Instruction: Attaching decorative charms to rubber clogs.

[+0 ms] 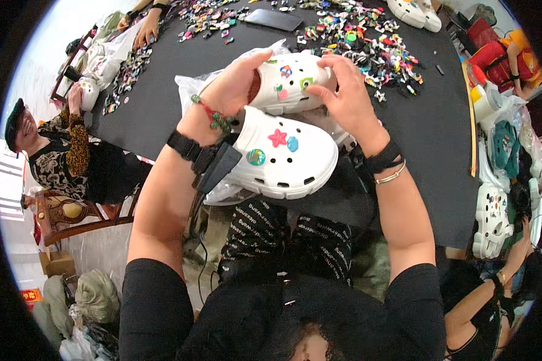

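While the left hand (238, 75) is up against the heel opening of the far clog (286, 99), most of its fingers are tucked out of my view, so I honestly can't tell if it's gripping. Right hand (350, 99) is clearer: thumb and fingers bent round the toe, thumb tip right by a green charm (306, 83). That white clog is over a clear plastic bag (190, 87), close to the near edge of the black tabletop (433, 156). Just nearer the person is its lookalike, the near clog (310, 159), wearing a red starfish charm (277, 138), a little blue one and a round teal one. Can't see what's propping it up, though.

Loads of loose charms (391, 57) are heaped toward the far edge, with a dark phone (274, 20) lying by them and a pair of white clogs (411, 12) at the far right corner. Over by the left edge, a co-worker (60, 150) has hold of another white clog (90, 96).
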`<state>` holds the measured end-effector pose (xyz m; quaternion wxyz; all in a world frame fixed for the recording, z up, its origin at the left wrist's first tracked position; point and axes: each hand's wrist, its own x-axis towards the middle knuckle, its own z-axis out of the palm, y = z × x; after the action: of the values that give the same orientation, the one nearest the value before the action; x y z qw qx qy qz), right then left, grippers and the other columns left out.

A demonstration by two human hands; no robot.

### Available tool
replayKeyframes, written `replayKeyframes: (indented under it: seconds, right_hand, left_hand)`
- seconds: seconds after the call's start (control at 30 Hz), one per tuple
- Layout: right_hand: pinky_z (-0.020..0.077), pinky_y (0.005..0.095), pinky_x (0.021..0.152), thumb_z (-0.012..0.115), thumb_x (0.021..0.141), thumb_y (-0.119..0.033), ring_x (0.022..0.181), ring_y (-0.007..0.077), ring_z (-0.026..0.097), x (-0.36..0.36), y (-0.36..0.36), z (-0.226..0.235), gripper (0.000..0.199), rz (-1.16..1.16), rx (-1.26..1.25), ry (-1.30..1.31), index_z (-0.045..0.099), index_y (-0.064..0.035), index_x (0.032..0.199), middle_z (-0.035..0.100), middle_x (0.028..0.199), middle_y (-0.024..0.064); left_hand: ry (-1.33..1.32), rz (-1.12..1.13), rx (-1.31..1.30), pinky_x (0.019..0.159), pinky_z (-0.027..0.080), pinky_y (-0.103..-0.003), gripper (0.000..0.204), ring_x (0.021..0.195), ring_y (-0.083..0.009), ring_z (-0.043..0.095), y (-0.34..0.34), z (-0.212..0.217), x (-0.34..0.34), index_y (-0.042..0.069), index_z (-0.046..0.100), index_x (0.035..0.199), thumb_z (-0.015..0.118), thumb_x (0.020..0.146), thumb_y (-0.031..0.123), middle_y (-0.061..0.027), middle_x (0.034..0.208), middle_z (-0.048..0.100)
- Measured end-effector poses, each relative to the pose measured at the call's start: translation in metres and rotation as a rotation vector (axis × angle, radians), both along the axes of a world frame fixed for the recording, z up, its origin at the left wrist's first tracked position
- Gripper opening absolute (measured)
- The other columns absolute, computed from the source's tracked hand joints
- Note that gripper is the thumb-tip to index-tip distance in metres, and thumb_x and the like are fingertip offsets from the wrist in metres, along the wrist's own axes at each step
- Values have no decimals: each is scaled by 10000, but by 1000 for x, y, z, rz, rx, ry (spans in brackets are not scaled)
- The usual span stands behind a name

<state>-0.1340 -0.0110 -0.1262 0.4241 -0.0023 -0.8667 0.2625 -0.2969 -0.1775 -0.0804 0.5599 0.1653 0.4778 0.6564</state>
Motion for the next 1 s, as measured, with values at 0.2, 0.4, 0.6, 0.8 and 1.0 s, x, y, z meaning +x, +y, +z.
replayKeyframes:
  seconds: [0.2,0.4,0.6,0.8,1.0]
  right_hand:
    - [429,439,963,767,811,-262,1110,367,548,1,2,2,428,36,-6,-14,574,-28,1113,593,1145,172]
    - [409,438,1022,773,812,-253,1171,355,531,1,1,2,425,-9,60,32,615,-42,1145,594,1216,162]
    - [429,440,993,816,753,-204,1160,347,539,3,-4,8,418,27,35,35,645,-59,1106,597,1230,140]
    - [438,439,960,829,717,-203,1132,335,549,1,-8,12,380,13,89,19,656,-73,1028,608,1199,129]
    - [400,475,1002,808,726,-238,1129,356,533,2,-7,7,400,47,109,24,630,-81,1048,604,1177,135]
  left_hand:
    - [136,16,-9,930,556,-421,503,1028,-271,686,0,-2,-3,-42,531,1299,467,1031,378,-181,1223,649]
    - [183,-26,-13,905,572,-396,516,1014,-254,692,-2,1,-3,-42,528,1306,485,1030,391,-174,1223,652]
    - [199,-135,-51,865,582,-355,398,998,-216,695,-10,11,7,-43,585,1250,619,980,247,-141,1166,682]
    - [252,-123,-168,817,596,-338,384,945,-199,707,-9,5,1,-66,584,1254,662,942,144,-136,1142,689]
    - [747,-232,-78,847,540,-286,320,965,-142,677,-12,-6,-15,-43,654,1188,648,943,163,-91,1142,695]
